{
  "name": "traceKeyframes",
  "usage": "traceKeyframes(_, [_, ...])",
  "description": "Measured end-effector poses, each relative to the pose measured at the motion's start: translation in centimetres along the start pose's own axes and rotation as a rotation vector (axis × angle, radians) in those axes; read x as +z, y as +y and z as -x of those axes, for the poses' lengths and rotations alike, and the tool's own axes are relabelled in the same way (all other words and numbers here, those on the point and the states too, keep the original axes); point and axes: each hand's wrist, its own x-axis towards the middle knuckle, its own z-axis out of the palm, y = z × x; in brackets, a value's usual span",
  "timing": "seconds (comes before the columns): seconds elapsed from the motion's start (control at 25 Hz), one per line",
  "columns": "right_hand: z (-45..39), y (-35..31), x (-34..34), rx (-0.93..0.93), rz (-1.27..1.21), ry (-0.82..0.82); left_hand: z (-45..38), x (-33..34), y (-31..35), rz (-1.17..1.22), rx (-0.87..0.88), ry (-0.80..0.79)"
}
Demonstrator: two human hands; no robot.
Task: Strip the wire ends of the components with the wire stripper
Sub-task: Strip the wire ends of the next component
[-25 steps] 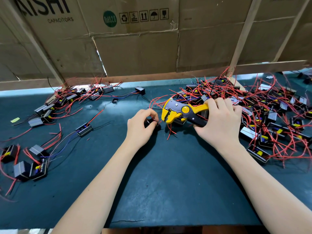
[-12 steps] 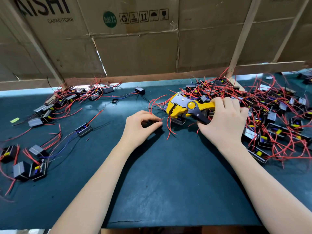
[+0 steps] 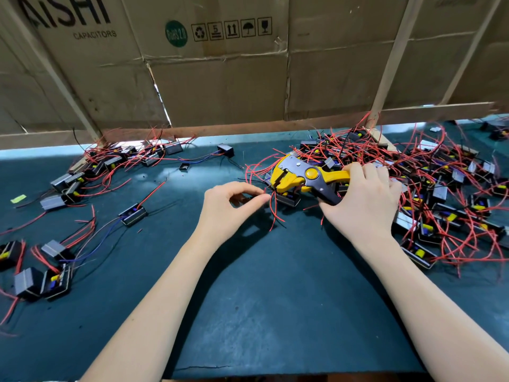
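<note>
Head view: we are gripping the yellow wire stripper (image 3: pixel 300 179) with our right hand (image 3: pixel 366 199), fingers wrapped round its handles, its head hanging just over a black component (image 3: pixel 287 200) at the edge of the big right pile (image 3: pixel 440 205). Our left hand (image 3: pixel 230 206) is curling, thumb and forefinger nearly closing beside a thin red wire (image 3: pixel 272 206) (actual contact we cannot tell).

Risk, as we judge it: springy wires are tangling, so we could be feeding the wrong lead, or nicking the strands.

Boxy plastic housings, glossy insulation, matte dark green mat (image 3: pixel 275 299), creased cardboard (image 3: pixel 220 86) behind.
</note>
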Motion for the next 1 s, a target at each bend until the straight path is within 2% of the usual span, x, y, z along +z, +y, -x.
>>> traceKeyframes(0.32, [0.2, -0.7, -0.4, -0.143, -0.054, 0.056, -0.1, -0.4, -0.4, -0.095, 0.029, -0.103])
traceKeyframes(0.64, [0.0, -0.7, -0.8, -0.22, 0.001, 0.121, -0.4, -0.5, -1.2, -0.218, 0.071, -0.156])
traceKeyframes(1.0, [0.0, -0.8, -1.2, -0.302, -0.017, 0.176, -0.3, -0.7, -1.1, -0.235, 0.074, -0.179])
